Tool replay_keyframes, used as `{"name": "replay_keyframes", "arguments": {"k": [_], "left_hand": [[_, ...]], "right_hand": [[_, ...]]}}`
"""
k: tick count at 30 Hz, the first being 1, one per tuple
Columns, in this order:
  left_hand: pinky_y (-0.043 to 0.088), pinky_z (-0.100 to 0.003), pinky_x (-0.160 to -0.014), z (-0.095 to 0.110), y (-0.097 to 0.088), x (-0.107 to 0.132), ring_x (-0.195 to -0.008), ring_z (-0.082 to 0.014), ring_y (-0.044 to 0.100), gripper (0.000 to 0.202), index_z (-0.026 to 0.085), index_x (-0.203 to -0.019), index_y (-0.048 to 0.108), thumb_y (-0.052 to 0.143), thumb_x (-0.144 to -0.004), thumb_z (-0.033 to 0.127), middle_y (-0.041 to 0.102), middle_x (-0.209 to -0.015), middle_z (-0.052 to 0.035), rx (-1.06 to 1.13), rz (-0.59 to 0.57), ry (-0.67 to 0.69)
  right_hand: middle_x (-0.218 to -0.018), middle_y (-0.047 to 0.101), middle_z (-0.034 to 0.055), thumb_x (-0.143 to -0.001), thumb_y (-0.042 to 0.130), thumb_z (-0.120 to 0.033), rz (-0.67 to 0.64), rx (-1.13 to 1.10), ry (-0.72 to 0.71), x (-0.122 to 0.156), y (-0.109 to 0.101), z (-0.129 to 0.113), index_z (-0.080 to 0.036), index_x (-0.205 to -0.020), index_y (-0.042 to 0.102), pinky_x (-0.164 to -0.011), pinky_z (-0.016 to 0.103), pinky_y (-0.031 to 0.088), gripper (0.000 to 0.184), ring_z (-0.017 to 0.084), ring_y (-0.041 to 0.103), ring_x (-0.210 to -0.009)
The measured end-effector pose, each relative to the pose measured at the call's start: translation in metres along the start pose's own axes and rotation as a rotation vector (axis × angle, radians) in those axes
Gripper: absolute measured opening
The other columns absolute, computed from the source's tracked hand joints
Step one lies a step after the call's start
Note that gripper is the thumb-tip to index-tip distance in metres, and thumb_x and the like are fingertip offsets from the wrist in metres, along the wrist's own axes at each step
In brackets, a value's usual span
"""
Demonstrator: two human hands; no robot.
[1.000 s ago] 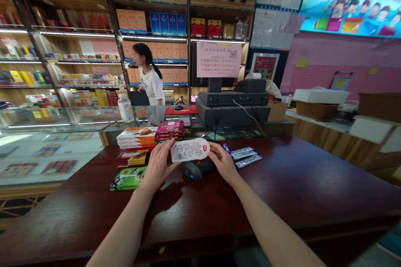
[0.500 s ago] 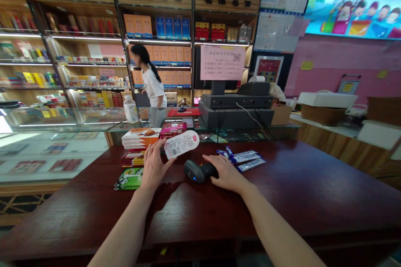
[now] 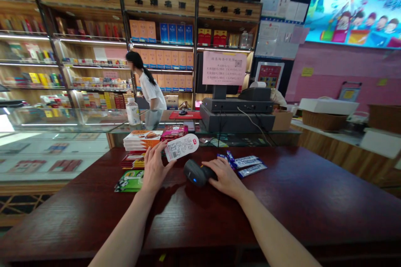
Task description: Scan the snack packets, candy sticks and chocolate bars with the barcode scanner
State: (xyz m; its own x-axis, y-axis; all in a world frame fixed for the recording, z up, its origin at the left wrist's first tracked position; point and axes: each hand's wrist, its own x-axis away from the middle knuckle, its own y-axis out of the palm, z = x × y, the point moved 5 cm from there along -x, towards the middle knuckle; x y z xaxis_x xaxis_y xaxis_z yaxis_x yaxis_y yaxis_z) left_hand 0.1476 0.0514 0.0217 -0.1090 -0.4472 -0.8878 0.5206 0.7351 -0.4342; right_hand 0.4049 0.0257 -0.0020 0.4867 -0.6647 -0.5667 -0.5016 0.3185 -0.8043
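Observation:
Between the thumb and fingers of my left hand (image 3: 154,171) is a white round-ended package (image 3: 183,147), tilted up, its side with small print and a barcode facing me. My right hand (image 3: 228,177) is wrapped round the handle of a black barcode scanner (image 3: 194,172). A small blue light glows on the scanner, whose head points left, just below the package. Beside my left hand lie green packets (image 3: 129,181), with a stack of white and orange boxes (image 3: 140,139) behind them. Blue and white wrapped bars (image 3: 249,162) lie beyond my right hand.
The dark wooden table (image 3: 282,212) meets a glass counter (image 3: 78,117) at the back. On that counter stand a white bottle (image 3: 133,112) and a cash register (image 3: 236,112) with a pink sign (image 3: 223,69). Behind it, a person in a white shirt (image 3: 152,89) leans forward near the shelves.
The view has tipped up slightly. The person behind the counter has leaned lower and a little left. My hands keep their holds on the package and the scanner, almost in place.

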Motion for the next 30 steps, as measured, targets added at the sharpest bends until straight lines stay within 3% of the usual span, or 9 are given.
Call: {"name": "replay_keyframes", "arguments": {"k": [6,10,14,30], "left_hand": [[0.031,-0.052,-0.116,-0.002,0.001,0.0,-0.13,-0.0299,0.053,0.066,0.024,-0.14,0.038,0.071,-0.084,0.033,0.059,-0.14,-0.0125,0.001,-0.004,0.013],[0.03,-0.051,-0.117,-0.002,0.001,0.001,-0.13,-0.0288,0.053,0.067,0.023,-0.141,0.037,0.071,-0.084,0.031,0.058,-0.141,-0.0117,-0.016,-0.012,0.013],[0.029,-0.05,-0.118,0.0,0.0,0.001,-0.131,-0.028,0.053,0.064,0.024,-0.139,0.039,0.071,-0.084,0.031,0.059,-0.14,-0.011,-0.032,-0.002,0.011],[0.03,-0.051,-0.118,-0.001,0.001,0.001,-0.129,-0.0289,0.054,0.069,0.021,-0.143,0.038,0.07,-0.083,0.028,0.06,-0.137,-0.013,-0.056,0.041,0.004]], "right_hand": [[-0.123,0.065,0.0089,-0.083,0.058,-0.01,0.095,-0.069,-0.006,-0.001,-0.012,-0.006,-0.024,-0.14,0.049,-0.109,0.05,0.035,0.059,0.026,0.057,-0.116],[-0.122,0.064,0.0088,-0.085,0.058,-0.009,0.046,-0.065,-0.024,-0.001,-0.01,-0.008,-0.025,-0.145,0.044,-0.106,0.048,0.037,0.064,0.026,0.057,-0.114],[-0.12,0.064,0.0091,-0.087,0.06,-0.012,0.006,-0.041,-0.042,-0.001,-0.007,-0.011,-0.025,-0.142,0.048,-0.103,0.047,0.038,0.058,0.026,0.057,-0.113],[-0.122,0.063,0.0088,-0.088,0.061,-0.014,-0.015,-0.02,-0.039,-0.002,-0.008,-0.017,-0.024,-0.136,0.051,-0.102,0.044,0.036,0.05,0.026,0.056,-0.114]]}}
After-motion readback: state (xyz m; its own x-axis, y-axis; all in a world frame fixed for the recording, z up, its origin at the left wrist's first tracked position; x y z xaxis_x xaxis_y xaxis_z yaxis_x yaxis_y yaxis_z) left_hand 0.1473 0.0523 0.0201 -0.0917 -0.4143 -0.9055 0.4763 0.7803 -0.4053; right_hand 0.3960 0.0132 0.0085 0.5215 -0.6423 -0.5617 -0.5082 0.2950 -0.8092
